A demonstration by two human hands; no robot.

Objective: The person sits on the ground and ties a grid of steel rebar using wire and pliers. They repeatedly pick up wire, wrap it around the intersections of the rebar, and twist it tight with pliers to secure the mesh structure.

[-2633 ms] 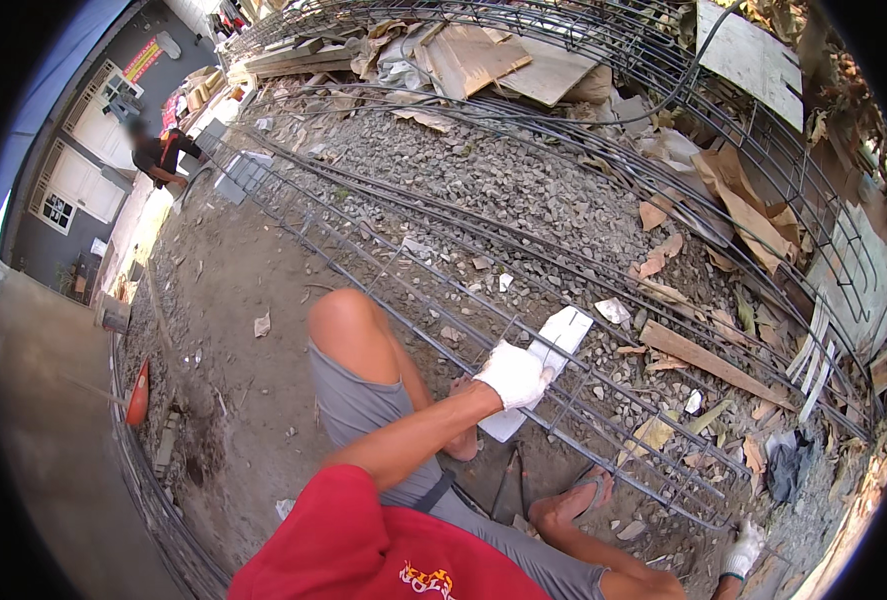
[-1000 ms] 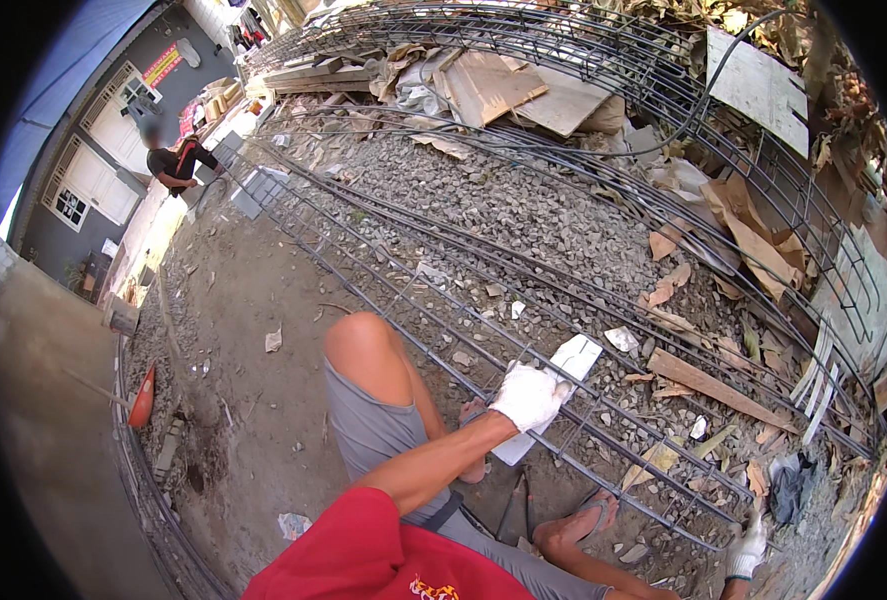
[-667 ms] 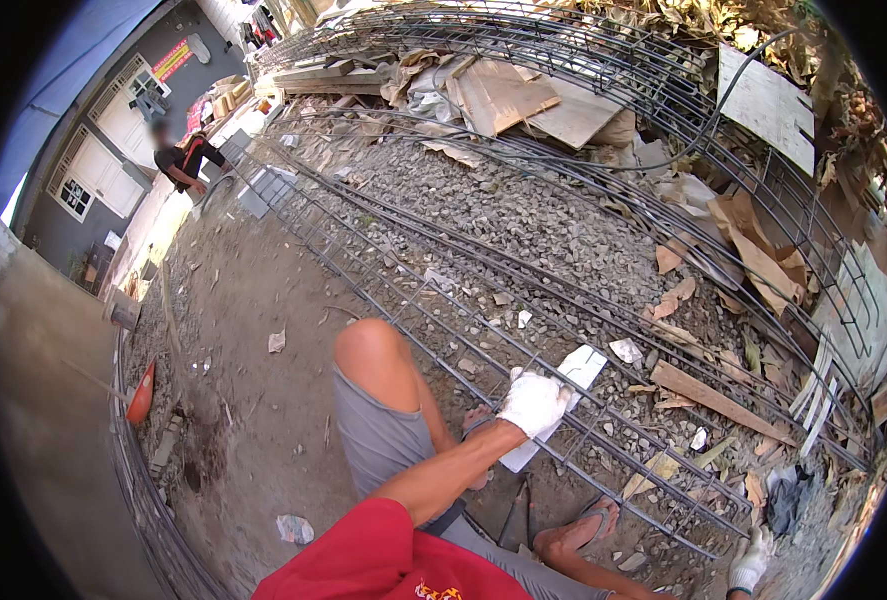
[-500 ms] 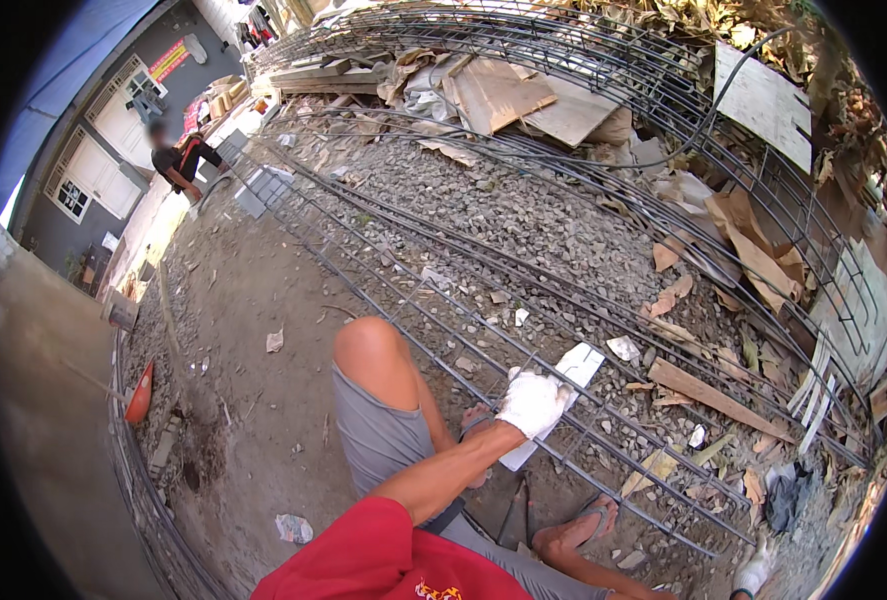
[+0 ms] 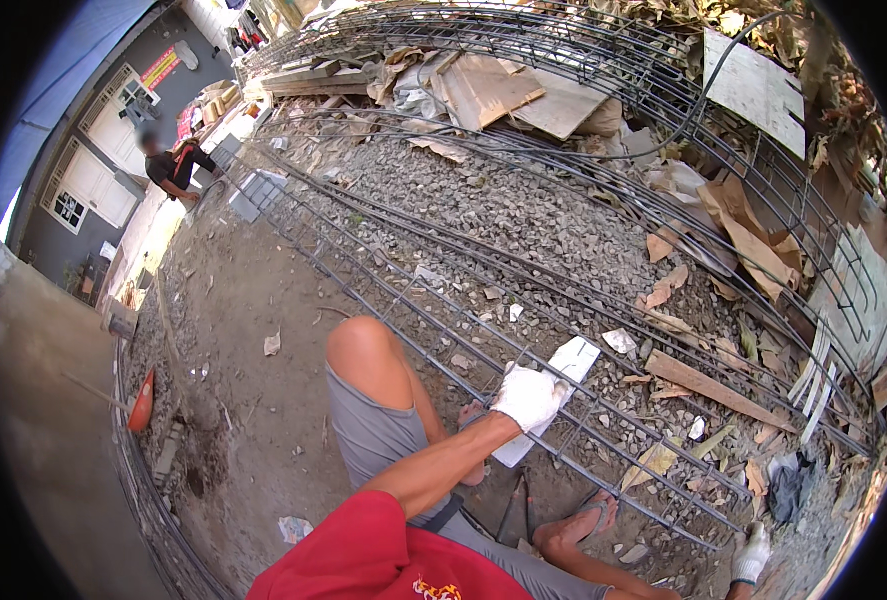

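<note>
A long rebar cage (image 5: 443,372), thin steel bars tied with cross stirrups, runs from the far left past my legs to the near right. My left hand (image 5: 529,397), in a white knit glove, is closed round its bars. Beneath that hand a pale board (image 5: 573,362) lies under the cage. My right hand (image 5: 751,557), also gloved, is low at the right, just beyond the cage's near end. Its fingers look curled; what they hold, if anything, I cannot make out. A long-handled tool (image 5: 515,510), perhaps pincers, rests on the ground by my foot.
Loose rebars (image 5: 463,245) lie alongside over gravel (image 5: 523,210). A bigger rebar cage (image 5: 703,120) and plywood pieces (image 5: 488,90) fill the far side. A wooden plank (image 5: 718,390) is at the right. Another person (image 5: 173,168) crouches at the cage's far end, by grey blocks (image 5: 255,195).
My right hand has risen from the lower edge toward the cage's near end. My left hand stays on the cage, and the view has shifted slightly.
</note>
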